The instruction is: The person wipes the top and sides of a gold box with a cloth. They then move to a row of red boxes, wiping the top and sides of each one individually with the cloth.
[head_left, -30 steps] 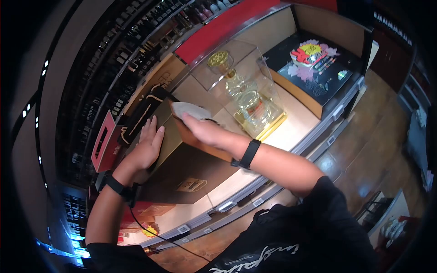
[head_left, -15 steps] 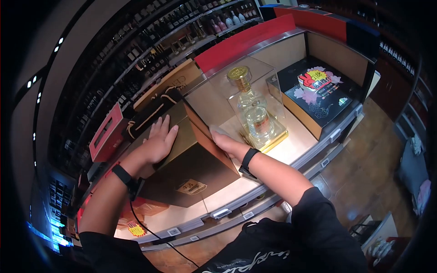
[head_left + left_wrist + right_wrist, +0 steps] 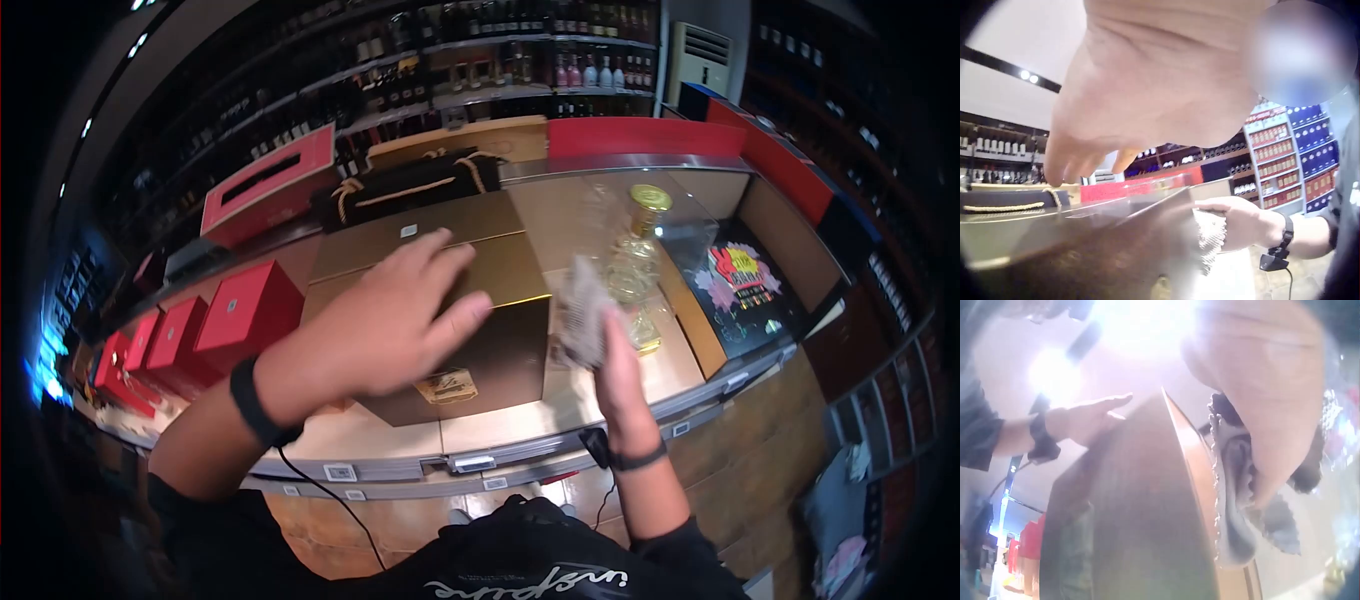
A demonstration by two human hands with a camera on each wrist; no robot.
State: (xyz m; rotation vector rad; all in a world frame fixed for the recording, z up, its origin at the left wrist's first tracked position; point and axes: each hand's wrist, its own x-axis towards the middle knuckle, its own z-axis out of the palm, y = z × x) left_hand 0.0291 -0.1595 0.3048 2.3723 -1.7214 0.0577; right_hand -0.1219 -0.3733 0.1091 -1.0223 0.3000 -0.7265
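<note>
A large brown-and-gold box [image 3: 490, 345] stands on the display counter. My left hand [image 3: 375, 315] hovers over its top with fingers spread and nothing in them; the left wrist view shows a gap between the hand [image 3: 1154, 81] and the box top. Right of the box, my right hand [image 3: 622, 380] grips a grey cloth [image 3: 583, 325], blurred in the head view. In the right wrist view the cloth [image 3: 1235, 506] has zigzag edges and hangs folded beside the box's orange-brown side. Just beyond that hand stands a clear glass bottle [image 3: 632, 270] with a gold cap, inside a transparent case.
Red boxes [image 3: 245, 315] line the counter at left. Behind the large box are a black box with rope handles [image 3: 415, 190] and a pink-red box [image 3: 270, 185]. A black box with a flower-shaped sign [image 3: 740, 280] lies at right. The counter's front edge [image 3: 390, 475] carries price tags.
The head view has swung round. My left hand has lifted off the box top. My right hand has moved with the cloth from the box's upper right edge to beside its right side.
</note>
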